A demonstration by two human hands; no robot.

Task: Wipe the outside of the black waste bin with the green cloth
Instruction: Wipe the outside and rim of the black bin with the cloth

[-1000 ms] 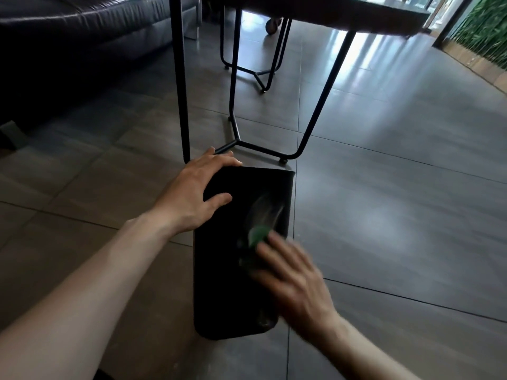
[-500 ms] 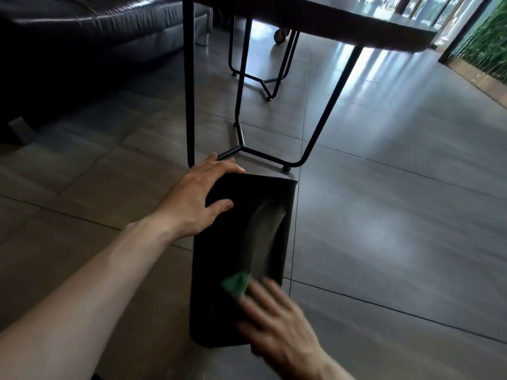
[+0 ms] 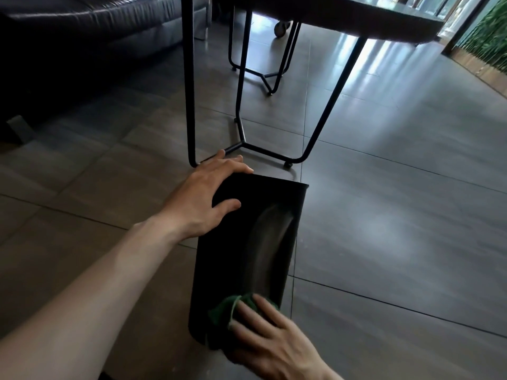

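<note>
Fingers of the left hand (image 3: pixel 204 200) curl over the far end of the black plastic waste bin (image 3: pixel 247 250), thumb laid on its upturned side — a firm hold. That bin lies on its side on the grey tiled floor (image 3: pixel 397 229), just short of the thin black metal table legs (image 3: pixel 241 105). Farther right and nearer the camera, the right hand (image 3: pixel 270 344) presses its straight, slightly spread fingers on the crumpled green cloth (image 3: pixel 223 311) — flat against the bin's near end.
</note>
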